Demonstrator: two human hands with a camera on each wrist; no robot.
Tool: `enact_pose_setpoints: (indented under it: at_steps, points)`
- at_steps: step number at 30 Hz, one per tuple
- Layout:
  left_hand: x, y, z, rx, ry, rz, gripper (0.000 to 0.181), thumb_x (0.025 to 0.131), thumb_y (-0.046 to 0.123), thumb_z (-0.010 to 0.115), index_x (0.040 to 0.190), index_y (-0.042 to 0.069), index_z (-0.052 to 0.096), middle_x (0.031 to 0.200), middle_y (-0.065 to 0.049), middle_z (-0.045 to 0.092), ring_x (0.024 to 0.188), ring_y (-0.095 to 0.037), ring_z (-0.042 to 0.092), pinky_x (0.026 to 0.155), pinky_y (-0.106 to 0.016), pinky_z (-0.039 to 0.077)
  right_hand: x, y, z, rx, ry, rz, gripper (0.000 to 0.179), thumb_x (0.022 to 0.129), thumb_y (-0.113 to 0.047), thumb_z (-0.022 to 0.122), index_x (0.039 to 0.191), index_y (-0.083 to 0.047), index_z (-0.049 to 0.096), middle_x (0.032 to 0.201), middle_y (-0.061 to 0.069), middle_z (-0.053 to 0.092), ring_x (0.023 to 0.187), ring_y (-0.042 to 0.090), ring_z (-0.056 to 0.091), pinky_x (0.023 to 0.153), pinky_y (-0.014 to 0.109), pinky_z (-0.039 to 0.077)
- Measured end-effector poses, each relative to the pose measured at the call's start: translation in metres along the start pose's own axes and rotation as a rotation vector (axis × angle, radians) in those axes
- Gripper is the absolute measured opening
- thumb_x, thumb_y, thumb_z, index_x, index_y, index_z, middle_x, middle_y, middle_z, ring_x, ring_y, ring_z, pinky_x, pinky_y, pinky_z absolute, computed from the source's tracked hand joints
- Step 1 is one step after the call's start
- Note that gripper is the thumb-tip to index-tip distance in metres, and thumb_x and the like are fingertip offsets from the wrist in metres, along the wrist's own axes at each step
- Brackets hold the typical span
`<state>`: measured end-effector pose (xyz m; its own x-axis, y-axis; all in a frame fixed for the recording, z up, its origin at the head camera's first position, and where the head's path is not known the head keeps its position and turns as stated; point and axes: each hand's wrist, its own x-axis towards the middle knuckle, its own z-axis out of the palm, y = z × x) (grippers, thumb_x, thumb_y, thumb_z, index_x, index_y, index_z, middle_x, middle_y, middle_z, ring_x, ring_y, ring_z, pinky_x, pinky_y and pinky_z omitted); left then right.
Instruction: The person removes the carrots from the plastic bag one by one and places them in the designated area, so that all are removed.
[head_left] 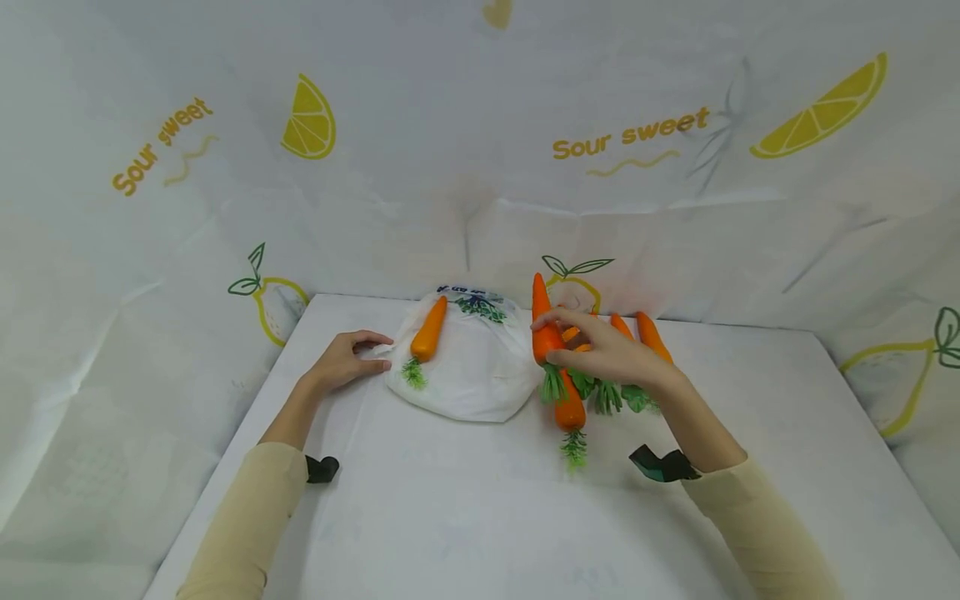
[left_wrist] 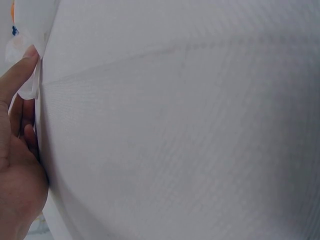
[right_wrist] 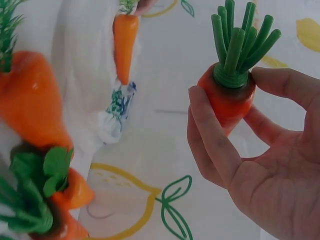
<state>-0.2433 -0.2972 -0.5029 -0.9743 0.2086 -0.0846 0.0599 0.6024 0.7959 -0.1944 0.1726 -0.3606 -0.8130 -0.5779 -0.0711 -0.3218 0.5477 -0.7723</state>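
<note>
In the head view my right hand (head_left: 611,354) holds an orange carrot (head_left: 545,337), tip pointing away, above a group of carrots. The right wrist view shows its green stem stubs (right_wrist: 237,47) between thumb and fingers. My left hand (head_left: 341,360) pinches the left edge of a white plastic bag (head_left: 472,396); in the left wrist view thin plastic (left_wrist: 30,85) lies between thumb and fingers. On the bag lies another carrot (head_left: 429,333) with feathery green leaves. Right of the bag, one carrot (head_left: 570,410) lies nearest the front.
More carrots (head_left: 654,335) with green tops lie behind and under my right hand, partly hidden. All rest on a white table (head_left: 465,517). A white cloth backdrop (head_left: 420,167) printed with lemons rises behind the table's far edge.
</note>
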Motion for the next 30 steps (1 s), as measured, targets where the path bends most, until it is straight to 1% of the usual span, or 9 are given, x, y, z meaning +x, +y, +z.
enact_pose_setpoints:
  at_steps: [5, 7, 9, 11, 14, 16, 20, 24, 30]
  points:
    - [-0.001, 0.002, -0.001, -0.005, -0.002, -0.005, 0.048, 0.094, 0.027, 0.088, 0.137, 0.013, 0.074, 0.149, -0.016, 0.065, 0.139, -0.037, 0.056, 0.127, -0.057, 0.04, -0.022, 0.01, -0.008, -0.025, 0.017, -0.02, 0.038, 0.107, -0.024, 0.068, 0.144, -0.02, 0.061, 0.146, 0.012, 0.057, 0.124, 0.034, 0.064, 0.106, 0.052, 0.056]
    - [0.0, 0.002, 0.0, -0.008, -0.002, -0.006, 0.047, 0.094, 0.026, 0.088, 0.137, 0.013, 0.074, 0.148, -0.016, 0.065, 0.138, -0.036, 0.056, 0.127, -0.056, 0.04, -0.031, 0.014, -0.01, -0.045, 0.02, -0.026, 0.038, 0.108, -0.024, 0.068, 0.144, -0.018, 0.062, 0.144, 0.011, 0.06, 0.125, 0.033, 0.063, 0.107, 0.052, 0.056]
    - [0.0, 0.001, 0.0, -0.005, 0.0, -0.006, 0.048, 0.094, 0.027, 0.088, 0.137, 0.012, 0.074, 0.148, -0.016, 0.065, 0.138, -0.036, 0.056, 0.126, -0.056, 0.04, -0.04, 0.016, -0.011, -0.055, 0.013, -0.015, 0.038, 0.108, -0.025, 0.069, 0.144, -0.017, 0.062, 0.132, 0.011, 0.066, 0.118, 0.033, 0.064, 0.097, 0.044, 0.059]
    - [0.0, 0.001, 0.0, 0.0, 0.001, -0.004, 0.048, 0.094, 0.027, 0.087, 0.137, 0.012, 0.073, 0.148, -0.017, 0.065, 0.137, -0.036, 0.056, 0.126, -0.056, 0.04, -0.049, 0.019, -0.011, -0.058, 0.005, -0.006, 0.037, 0.107, -0.025, 0.07, 0.143, -0.018, 0.062, 0.126, 0.007, 0.069, 0.112, 0.031, 0.066, 0.09, 0.036, 0.058]
    - [0.001, 0.0, 0.0, 0.01, -0.001, 0.006, 0.048, 0.095, 0.028, 0.087, 0.138, 0.011, 0.073, 0.148, -0.018, 0.065, 0.137, -0.036, 0.056, 0.126, -0.057, 0.041, -0.059, 0.026, -0.01, -0.036, -0.02, 0.023, 0.035, 0.107, -0.026, 0.071, 0.141, -0.021, 0.063, 0.116, 0.004, 0.071, 0.107, 0.029, 0.065, 0.083, 0.031, 0.057]
    - [0.001, 0.0, 0.0, 0.005, -0.001, 0.004, 0.048, 0.095, 0.028, 0.087, 0.138, 0.011, 0.073, 0.148, -0.017, 0.065, 0.137, -0.036, 0.056, 0.126, -0.057, 0.041, -0.065, 0.031, -0.008, -0.025, -0.038, 0.036, 0.033, 0.107, -0.026, 0.07, 0.139, -0.022, 0.063, 0.123, 0.003, 0.07, 0.109, 0.027, 0.064, 0.085, 0.031, 0.057]
    - [0.002, -0.001, -0.001, 0.003, -0.002, 0.003, 0.048, 0.095, 0.029, 0.087, 0.138, 0.012, 0.073, 0.148, -0.017, 0.065, 0.138, -0.037, 0.056, 0.126, -0.057, 0.041, -0.074, 0.043, -0.002, -0.008, -0.075, 0.064, 0.035, 0.107, -0.025, 0.07, 0.14, -0.019, 0.063, 0.13, 0.01, 0.069, 0.104, 0.026, 0.065, 0.085, 0.033, 0.058]
    - [0.002, -0.001, -0.001, -0.004, -0.002, 0.002, 0.048, 0.094, 0.028, 0.087, 0.137, 0.012, 0.073, 0.148, -0.017, 0.065, 0.139, -0.037, 0.056, 0.127, -0.056, 0.04, -0.077, 0.054, 0.004, 0.001, -0.096, 0.081, 0.038, 0.107, -0.025, 0.07, 0.142, -0.015, 0.062, 0.138, 0.014, 0.067, 0.108, 0.027, 0.065, 0.086, 0.038, 0.057]
    - [0.001, -0.001, 0.0, -0.007, 0.001, 0.003, 0.048, 0.094, 0.026, 0.088, 0.137, 0.012, 0.074, 0.147, -0.016, 0.066, 0.138, -0.036, 0.057, 0.126, -0.055, 0.041, -0.078, 0.064, 0.014, -0.012, -0.129, 0.072, 0.036, 0.107, -0.023, 0.069, 0.14, -0.013, 0.063, 0.13, 0.012, 0.07, 0.111, 0.029, 0.066, 0.088, 0.04, 0.058]
